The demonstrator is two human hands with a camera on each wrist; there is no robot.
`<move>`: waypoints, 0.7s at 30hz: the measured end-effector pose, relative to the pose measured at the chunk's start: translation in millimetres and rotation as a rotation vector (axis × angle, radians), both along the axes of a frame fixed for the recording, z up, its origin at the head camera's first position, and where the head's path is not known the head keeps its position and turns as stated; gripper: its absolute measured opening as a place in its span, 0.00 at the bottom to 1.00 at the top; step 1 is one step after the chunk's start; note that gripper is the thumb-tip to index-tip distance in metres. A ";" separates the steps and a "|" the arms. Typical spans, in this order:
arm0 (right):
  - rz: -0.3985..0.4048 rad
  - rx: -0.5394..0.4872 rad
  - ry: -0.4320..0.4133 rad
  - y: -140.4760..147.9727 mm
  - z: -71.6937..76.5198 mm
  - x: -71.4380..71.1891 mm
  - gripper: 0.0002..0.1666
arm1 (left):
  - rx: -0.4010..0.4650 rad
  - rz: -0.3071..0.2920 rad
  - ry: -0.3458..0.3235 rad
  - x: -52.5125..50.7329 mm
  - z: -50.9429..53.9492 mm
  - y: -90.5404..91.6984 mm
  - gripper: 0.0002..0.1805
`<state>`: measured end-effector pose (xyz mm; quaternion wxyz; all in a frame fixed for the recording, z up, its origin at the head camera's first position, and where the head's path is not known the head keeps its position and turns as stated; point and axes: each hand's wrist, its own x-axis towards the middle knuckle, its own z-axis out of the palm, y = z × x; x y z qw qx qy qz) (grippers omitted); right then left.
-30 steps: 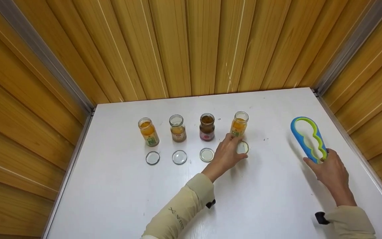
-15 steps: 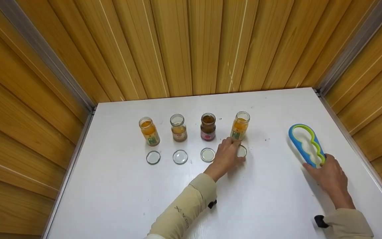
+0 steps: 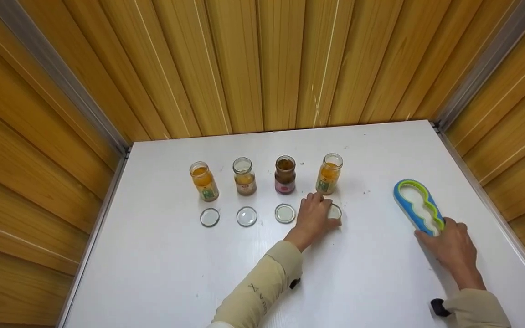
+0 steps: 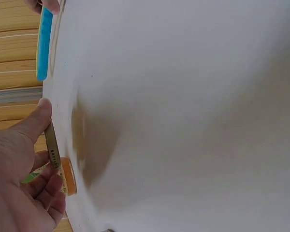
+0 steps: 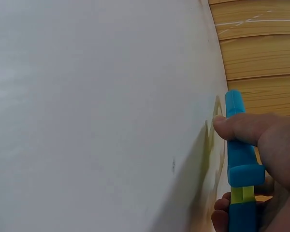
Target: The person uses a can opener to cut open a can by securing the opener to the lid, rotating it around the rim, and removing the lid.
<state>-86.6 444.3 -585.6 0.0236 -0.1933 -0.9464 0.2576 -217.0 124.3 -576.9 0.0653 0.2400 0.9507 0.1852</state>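
My left hand [image 3: 312, 219] pinches a round jar lid [image 3: 335, 212] by its rim between thumb and fingers. In the left wrist view the lid [image 4: 52, 145] is edge-on, with a shadow on the table beside it. Just behind it stands an uncapped glass jar [image 3: 329, 175] with orange contents. On the right, my right hand [image 3: 451, 246] grips the near end of a blue and green jar opener [image 3: 405, 206] with scalloped inner edges. The right wrist view shows my thumb across the blue side of the opener [image 5: 241, 159].
Left of that jar stand a brown-filled jar [image 3: 285, 176], a pale-filled jar [image 3: 244, 177] and another orange jar [image 3: 204, 182], all uncapped. Before them lie three lids, including the left lid [image 3: 209, 217]. Wood-look panels [image 3: 262, 68] enclose the white table [image 3: 153, 264].
My left hand has drawn the lid slightly toward me, away from the orange jar. My right hand has brought the jar opener nearer and lower.
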 end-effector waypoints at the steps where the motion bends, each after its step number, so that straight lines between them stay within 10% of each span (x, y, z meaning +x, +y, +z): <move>1: -0.004 0.001 -0.007 0.6 -0.6 0.1 0.56 | -0.006 0.002 0.001 -0.1 -1.5 0.6 0.33; 21: 0.002 0.024 0.018 -1.6 -5.9 2.8 0.49 | -0.111 0.001 0.041 -0.3 -15.2 5.3 0.35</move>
